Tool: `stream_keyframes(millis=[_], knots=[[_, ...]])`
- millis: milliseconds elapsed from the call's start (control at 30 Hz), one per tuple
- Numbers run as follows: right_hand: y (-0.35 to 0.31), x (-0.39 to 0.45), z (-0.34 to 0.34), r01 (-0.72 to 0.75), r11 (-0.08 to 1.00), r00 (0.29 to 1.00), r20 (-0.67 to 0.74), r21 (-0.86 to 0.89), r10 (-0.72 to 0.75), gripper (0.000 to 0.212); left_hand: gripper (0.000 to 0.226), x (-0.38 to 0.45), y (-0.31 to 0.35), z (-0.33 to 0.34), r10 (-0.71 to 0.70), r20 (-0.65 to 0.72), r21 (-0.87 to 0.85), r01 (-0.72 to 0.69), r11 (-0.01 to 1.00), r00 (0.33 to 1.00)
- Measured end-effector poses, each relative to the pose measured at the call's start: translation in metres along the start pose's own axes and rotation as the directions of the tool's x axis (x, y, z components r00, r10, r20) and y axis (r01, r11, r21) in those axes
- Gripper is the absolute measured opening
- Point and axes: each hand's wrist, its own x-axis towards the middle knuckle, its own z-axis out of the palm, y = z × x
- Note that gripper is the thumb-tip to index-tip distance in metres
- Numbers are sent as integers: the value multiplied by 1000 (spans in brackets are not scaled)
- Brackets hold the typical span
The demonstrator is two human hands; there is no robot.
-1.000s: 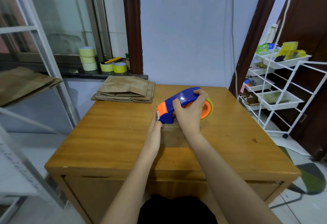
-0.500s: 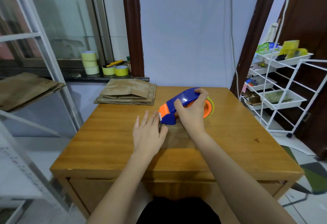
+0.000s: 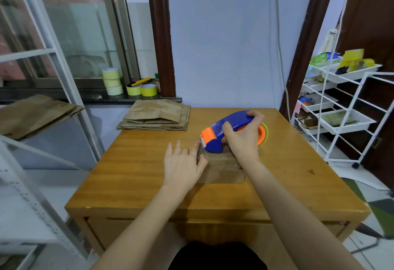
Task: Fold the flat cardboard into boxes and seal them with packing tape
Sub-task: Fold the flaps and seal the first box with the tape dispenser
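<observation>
Right now the right hand [image 3: 243, 139] grips the tape dispenser [image 3: 226, 131] atop the small box [image 3: 221, 169] mid-counter [image 3: 132, 163]; the left hand [image 3: 181, 167], fingers [image 3: 177, 146] straight, braces its side. Weak bracing could let the box slide, skewing the tape.

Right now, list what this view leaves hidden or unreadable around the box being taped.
- Head view: the tape dispenser and right hand cover the far top of the box, so the seam there is hidden.
- The left hand covers the box's left side.
- The dispenser's tape roll is mostly behind the right hand.
</observation>
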Motion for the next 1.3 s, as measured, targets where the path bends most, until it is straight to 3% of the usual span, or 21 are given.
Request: stream_keyframes(millis=[233, 433, 700, 933, 1000, 1100, 1300], knots=[[3, -4, -5, 28, 1000, 1000, 4, 9, -28, 50, 89, 1, 16, -10, 76, -85, -128, -87, 988, 993], [5, -5, -4, 47, 999, 999, -27, 27, -46, 53, 60, 1, 16, -2, 78, -86, -260, -98, 960, 993], [5, -4, -3, 64, 997, 998, 5, 44, -64, 49, 60, 4, 10, 2, 126, -79, -268, -143, 953, 989], [5, -3, -3, 49, 999, 999, 11, 16, -49, 52, 71, 5, 14, 3, 64, -47, -198, -72, 978, 997], [4, -3, -4, 58, 998, 998, 18, 4, -58, 51, 65, 6, 14, 4, 57, -49, -185, -65, 981, 997], [3, -4, -5, 54, 998, 998, -39, 13, -54, 52, 53, 6, 14, 2, 43, -66, -178, -54, 983, 997], [2, 2, -15, 23, 991, 962, -273, 129, 13, 45, 52, 3, 18, 0, 52, -40, -153, -57, 987, 998]])
